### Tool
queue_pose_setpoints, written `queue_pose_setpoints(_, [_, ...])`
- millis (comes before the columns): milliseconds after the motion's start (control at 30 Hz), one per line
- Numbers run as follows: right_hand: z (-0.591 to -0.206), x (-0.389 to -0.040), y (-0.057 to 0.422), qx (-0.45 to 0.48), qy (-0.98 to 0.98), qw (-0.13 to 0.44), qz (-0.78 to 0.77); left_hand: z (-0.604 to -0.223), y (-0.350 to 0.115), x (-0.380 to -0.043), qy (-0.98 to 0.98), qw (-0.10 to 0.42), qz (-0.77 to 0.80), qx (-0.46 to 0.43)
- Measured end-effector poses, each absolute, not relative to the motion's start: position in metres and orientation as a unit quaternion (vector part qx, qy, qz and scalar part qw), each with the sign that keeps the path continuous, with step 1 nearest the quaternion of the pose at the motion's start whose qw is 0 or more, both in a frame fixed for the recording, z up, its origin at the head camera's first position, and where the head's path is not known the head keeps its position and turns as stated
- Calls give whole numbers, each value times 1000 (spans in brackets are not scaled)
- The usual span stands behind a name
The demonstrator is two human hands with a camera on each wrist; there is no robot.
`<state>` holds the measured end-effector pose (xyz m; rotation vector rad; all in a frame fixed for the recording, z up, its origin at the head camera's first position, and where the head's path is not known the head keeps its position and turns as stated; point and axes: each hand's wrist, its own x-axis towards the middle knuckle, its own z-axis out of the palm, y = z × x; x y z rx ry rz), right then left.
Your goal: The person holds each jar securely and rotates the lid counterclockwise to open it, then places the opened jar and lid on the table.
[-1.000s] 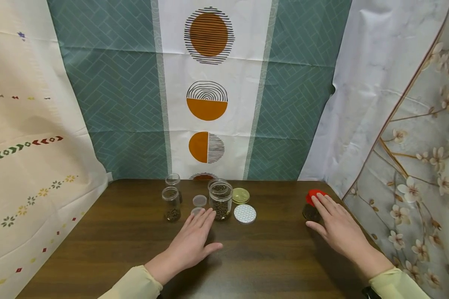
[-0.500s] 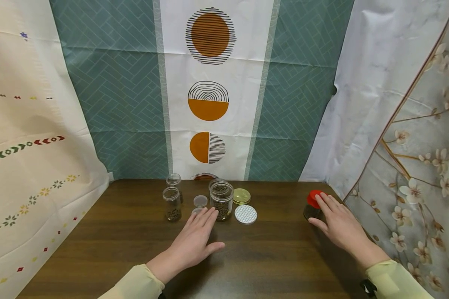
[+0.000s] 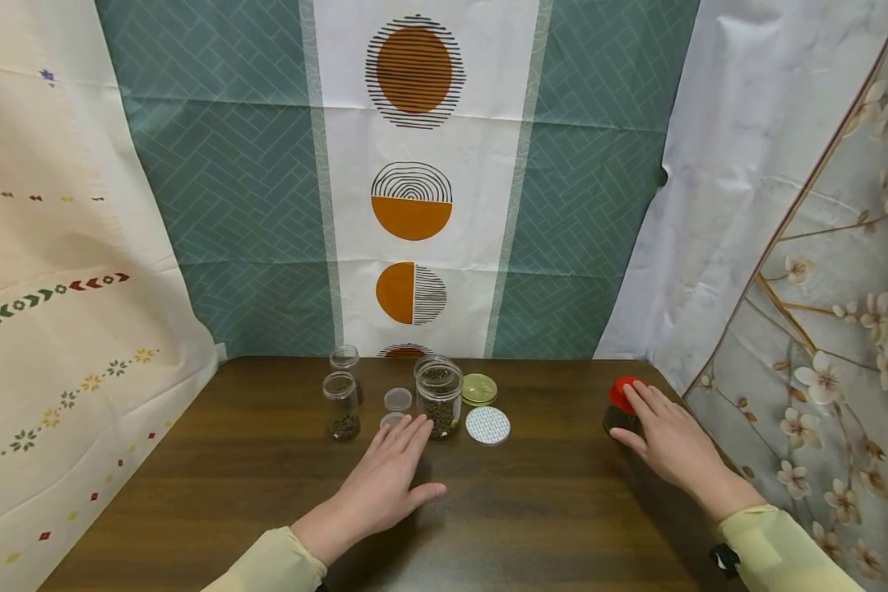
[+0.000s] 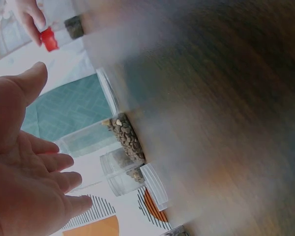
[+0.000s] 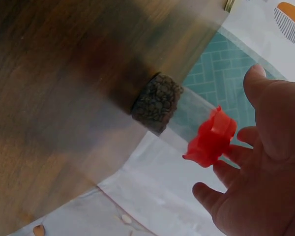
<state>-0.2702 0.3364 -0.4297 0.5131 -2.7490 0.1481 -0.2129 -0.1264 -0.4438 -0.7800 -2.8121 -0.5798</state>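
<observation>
My left hand (image 3: pixel 385 481), palm down with fingers straight, is over the table just in front of two wide clear jars. The nearer wide jar (image 3: pixel 438 407) holds dark brown pellets and has no lid on. At the far right, a clear jar with a ruffled red cover (image 5: pixel 211 137) stands upright, with dark pellets (image 5: pixel 158 101) at its bottom. My right hand (image 3: pixel 669 440) is beside that cover, fingers loosely extended and not wrapped round it; whether a fingertip touches it I cannot tell.
Two narrow open jars, the front one (image 3: pixel 340 407) with pellets, stand left of the wide jars. Small clear lids (image 3: pixel 397 400), gold lids (image 3: pixel 479 388) and a white patterned lid (image 3: pixel 487 425) lie nearby on the brown table (image 3: pixel 518 510). Cloths hang behind and at both sides.
My right hand has shifted slightly, so more of the red cover shows. The left hand has stayed almost still, and the jars and lids stand as before.
</observation>
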Motion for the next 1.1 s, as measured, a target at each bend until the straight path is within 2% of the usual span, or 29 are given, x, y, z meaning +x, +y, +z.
queue_pose_setpoints(300, [-430, -275, 339, 173, -970, 159, 56, -444, -126, -211, -939, 76, -208, -262])
queue_pose_setpoints(733, [-432, -280, 335, 193, -960, 196, 56, -443, -126, -210, -941, 69, -207, -260])
queue_pose_setpoints(1100, [-431, -273, 323, 207, -957, 196, 59, -443, -125, -208, -942, 71, -198, -261])
